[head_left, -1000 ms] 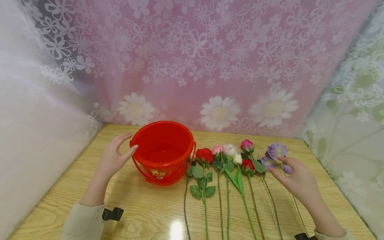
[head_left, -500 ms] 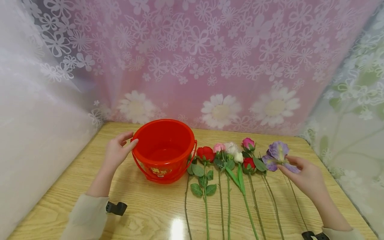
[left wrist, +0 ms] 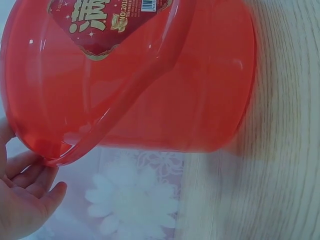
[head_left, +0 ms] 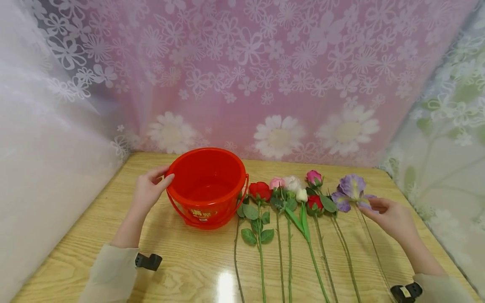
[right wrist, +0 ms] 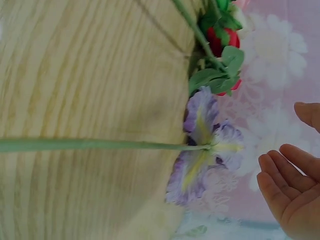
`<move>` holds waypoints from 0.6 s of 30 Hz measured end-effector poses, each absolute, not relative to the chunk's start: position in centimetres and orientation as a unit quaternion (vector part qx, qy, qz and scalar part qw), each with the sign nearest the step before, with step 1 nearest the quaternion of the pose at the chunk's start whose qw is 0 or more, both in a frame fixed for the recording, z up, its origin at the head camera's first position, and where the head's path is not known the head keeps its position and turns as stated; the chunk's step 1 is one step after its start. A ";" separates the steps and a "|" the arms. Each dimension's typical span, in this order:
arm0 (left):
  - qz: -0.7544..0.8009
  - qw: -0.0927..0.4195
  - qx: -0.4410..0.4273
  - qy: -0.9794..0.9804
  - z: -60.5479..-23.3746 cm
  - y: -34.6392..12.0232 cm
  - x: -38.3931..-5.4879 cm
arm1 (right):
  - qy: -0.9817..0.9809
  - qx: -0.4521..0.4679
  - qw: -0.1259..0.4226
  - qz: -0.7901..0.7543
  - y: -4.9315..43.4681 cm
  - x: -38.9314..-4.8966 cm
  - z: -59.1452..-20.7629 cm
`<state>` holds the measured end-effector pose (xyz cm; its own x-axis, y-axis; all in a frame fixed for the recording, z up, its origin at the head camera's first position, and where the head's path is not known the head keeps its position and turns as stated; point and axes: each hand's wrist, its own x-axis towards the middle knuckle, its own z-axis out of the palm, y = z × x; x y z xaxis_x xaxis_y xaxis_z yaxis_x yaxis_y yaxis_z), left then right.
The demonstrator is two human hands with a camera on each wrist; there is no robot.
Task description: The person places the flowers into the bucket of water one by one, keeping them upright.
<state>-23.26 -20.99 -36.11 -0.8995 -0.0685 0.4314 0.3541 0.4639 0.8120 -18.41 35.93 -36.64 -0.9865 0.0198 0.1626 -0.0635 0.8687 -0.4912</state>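
A red plastic bucket (head_left: 208, 210) stands on the wood-grain table, its handle (left wrist: 140, 80) hanging down the side. My left hand (head_left: 147, 191) holds the bucket's left rim, with the thumb at the rim and the other fingers against the outside by the handle's end. Farther right lies a purple iris (head_left: 350, 191), an artificial-looking flower with yellow-streaked petals and a long thin stem (right wrist: 100, 145). Beside its right petal is my right hand (head_left: 392, 219). In the right wrist view, thumb and fingers are spread, a little apart from the petals.
Left of the iris lie several flowers with stems toward me: a red rose (head_left: 259, 191), a white tulip (head_left: 301, 195), a magenta rose (head_left: 313, 177) and others. A pink floral curtain (head_left: 242, 84) hangs behind the table. Pale sheets flank both sides.
My left hand has closed in on the bucket's rim. The iris has turned and its petals spread wider beside my right hand, which has since drawn slightly right.
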 end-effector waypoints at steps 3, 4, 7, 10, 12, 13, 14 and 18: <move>-0.520 0.198 -0.078 -0.827 -36.1 -21.0 -23.2 | -0.964 0.008 0.061 0.258 36.4 -18.7 -37.1; -0.523 0.195 -0.075 -0.826 -36.1 -21.0 -23.2 | -0.964 0.008 0.054 0.259 36.4 -18.9 -37.3; -0.526 0.190 -0.068 -0.826 -36.1 -21.0 -23.1 | -0.966 0.008 0.037 0.256 36.8 -19.2 -37.7; -0.528 0.188 -0.064 -0.826 -36.0 -21.0 -23.1 | -0.967 0.011 0.022 0.254 37.4 -19.5 -38.2; -0.533 0.186 -0.064 -0.823 -36.0 -20.9 -23.1 | -0.967 0.013 0.012 0.256 37.9 -19.7 -38.6; -0.534 0.186 -0.064 -0.822 -36.0 -20.9 -23.1 | -0.966 0.012 0.006 0.257 38.1 -19.7 -38.8; -0.536 0.187 -0.066 -0.821 -36.1 -20.9 -23.2 | -0.966 0.010 -0.001 0.260 38.3 -19.7 -39.0; -0.541 0.188 -0.067 -0.817 -36.2 -20.9 -23.2 | -0.961 0.004 -0.026 0.277 38.9 -19.7 -39.8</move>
<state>-23.22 -20.87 -36.20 -0.9204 -0.0949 0.3794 0.3125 0.4049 0.8593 -19.71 38.92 -39.76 -0.9986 -0.0215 -0.0476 0.0071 0.8467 -0.5321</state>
